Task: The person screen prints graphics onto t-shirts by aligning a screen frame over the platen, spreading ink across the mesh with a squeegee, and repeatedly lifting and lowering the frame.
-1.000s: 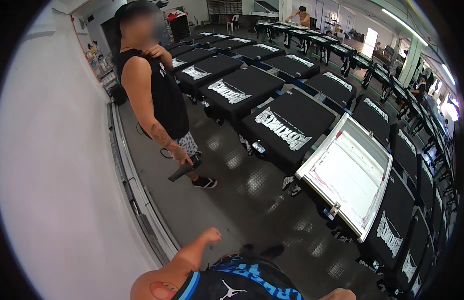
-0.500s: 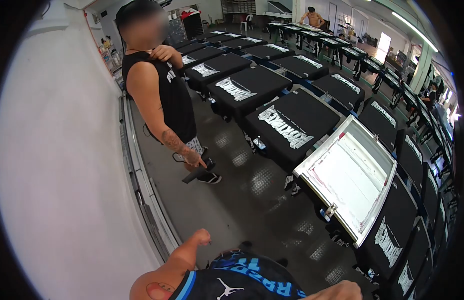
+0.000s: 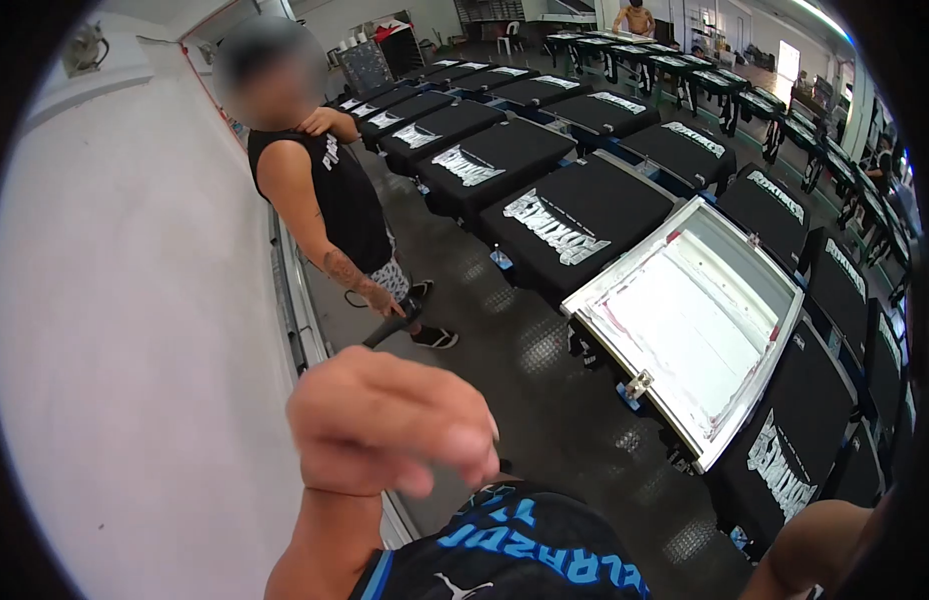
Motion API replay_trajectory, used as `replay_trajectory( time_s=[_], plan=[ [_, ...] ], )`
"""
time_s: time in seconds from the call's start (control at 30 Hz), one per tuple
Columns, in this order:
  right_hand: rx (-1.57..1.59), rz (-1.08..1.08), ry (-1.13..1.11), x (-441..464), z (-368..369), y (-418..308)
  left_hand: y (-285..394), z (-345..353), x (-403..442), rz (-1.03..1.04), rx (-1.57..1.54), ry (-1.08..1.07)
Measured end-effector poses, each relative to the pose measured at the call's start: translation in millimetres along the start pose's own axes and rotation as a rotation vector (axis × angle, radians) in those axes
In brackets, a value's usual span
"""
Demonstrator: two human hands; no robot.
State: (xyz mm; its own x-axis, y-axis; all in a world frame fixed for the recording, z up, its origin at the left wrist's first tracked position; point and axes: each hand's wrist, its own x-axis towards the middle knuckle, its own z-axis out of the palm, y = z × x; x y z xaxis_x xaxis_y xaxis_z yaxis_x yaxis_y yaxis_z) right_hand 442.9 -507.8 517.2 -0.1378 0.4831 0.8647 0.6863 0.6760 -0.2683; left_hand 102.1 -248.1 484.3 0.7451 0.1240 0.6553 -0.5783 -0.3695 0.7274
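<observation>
My left hand (image 3: pixel 395 420) is raised close to the camera, large and slightly blurred. Its fingers are curled in, and nothing shows between them. It touches none of the work around it. At the lower right edge only a bent part of my right arm (image 3: pixel 815 550) shows; that hand is out of the picture. Nearest to this arm is a black shirt with a white printed design (image 3: pixel 780 465) laid on a board. Beyond it a framed printing screen (image 3: pixel 695 325), smeared with white ink, lies tilted over a board.
A person in a black sleeveless top (image 3: pixel 320 190) stands ahead on the left, holding a dark-handled tool (image 3: pixel 393 325) low. Rows of boards with printed black shirts (image 3: pixel 560 220) run along the right. A white wall (image 3: pixel 135 330) bounds the left. Another person (image 3: pixel 635 20) is far off.
My left hand has risen from low beside my body to in front of the camera. My right hand has left the view, leaving part of the arm. The view has shifted slightly.
</observation>
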Motion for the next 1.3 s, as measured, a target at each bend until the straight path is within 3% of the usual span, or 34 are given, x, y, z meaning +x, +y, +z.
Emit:
replay_trajectory(
  time_s=[0.1,0.17,0.23,0.3,0.57,0.6,1.03,1.2,1.3],
  plan=[
    [0.024,-0.007,0.006,-13.5,-20.1,12.2,8.7,48.0,36.3,0.046,-0.038,0.010],
    [0.037,-0.026,-0.002,-16.8,-33.7,16.1,1.6,62.4,57.5,-0.036,-0.103,-0.124],
    [0.051,-0.014,-0.001,-25.6,-44.2,16.3,-5.4,86.4,79.5,-0.061,-0.240,-0.106],
    [0.060,-0.029,0.000,-30.5,-51.8,22.8,-29.0,98.4,107.3,0.187,-0.183,-0.306],
    [-0.044,-0.160,-0.062,-24.9,-98.4,30.1,29.6,136.4,34.9,-0.072,-0.702,0.005],
    [-0.060,-0.161,-0.063,-25.9,-103.0,27.4,32.7,113.2,98.2,0.115,-0.244,-0.215],
    [-0.211,-0.278,-0.076,-9.9,-115.5,6.2,24.6,110.7,111.3,-0.104,-0.247,-0.375],
    [-0.191,-0.327,-0.095,14.3,-89.0,9.9,-12.3,101.5,101.6,0.283,-0.149,-0.292],
    [-0.212,-0.372,-0.097,31.4,-74.5,12.0,-5.0,83.6,99.0,0.243,-0.138,-0.314]
  ],
)
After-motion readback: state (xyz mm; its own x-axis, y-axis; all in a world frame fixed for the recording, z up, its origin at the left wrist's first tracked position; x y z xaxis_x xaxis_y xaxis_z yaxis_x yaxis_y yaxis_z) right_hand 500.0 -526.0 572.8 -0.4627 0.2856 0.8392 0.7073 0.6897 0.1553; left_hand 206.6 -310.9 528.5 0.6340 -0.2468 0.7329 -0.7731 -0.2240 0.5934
